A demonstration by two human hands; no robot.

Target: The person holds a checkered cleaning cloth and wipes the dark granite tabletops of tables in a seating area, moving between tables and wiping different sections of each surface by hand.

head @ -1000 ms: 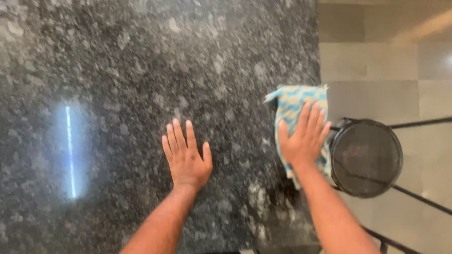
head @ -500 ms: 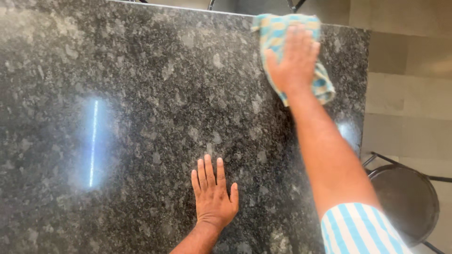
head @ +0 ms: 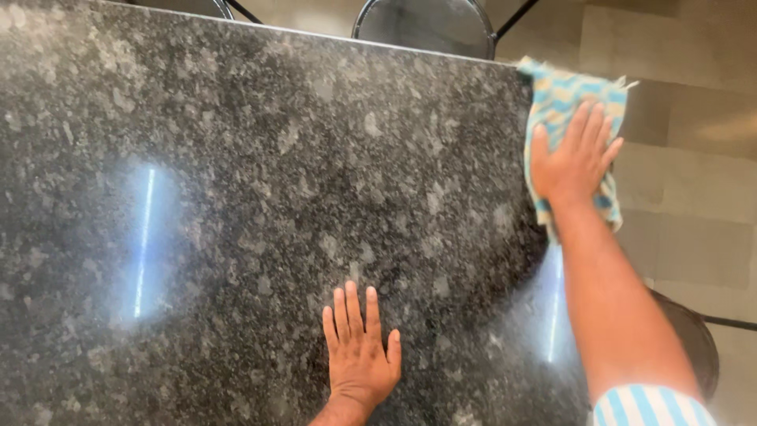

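Observation:
A dark speckled granite tabletop fills most of the head view. My left hand lies flat on it near the bottom, fingers spread, holding nothing. My right hand reaches to the table's far right corner and presses flat on a blue, yellow and white checked cloth. Part of the cloth hangs past the table's right edge. My right forearm crosses the right side of the table, with a blue and white striped sleeve at the bottom.
A round black mesh stool stands beyond the table's far edge. Another dark round stool sits at the right, partly behind my arm. Grey tiled floor lies to the right. Light streaks reflect on the stone.
My right hand has pushed the cloth from the near right edge up to the far right corner. The view shifted; my left hand stays flat on the stone.

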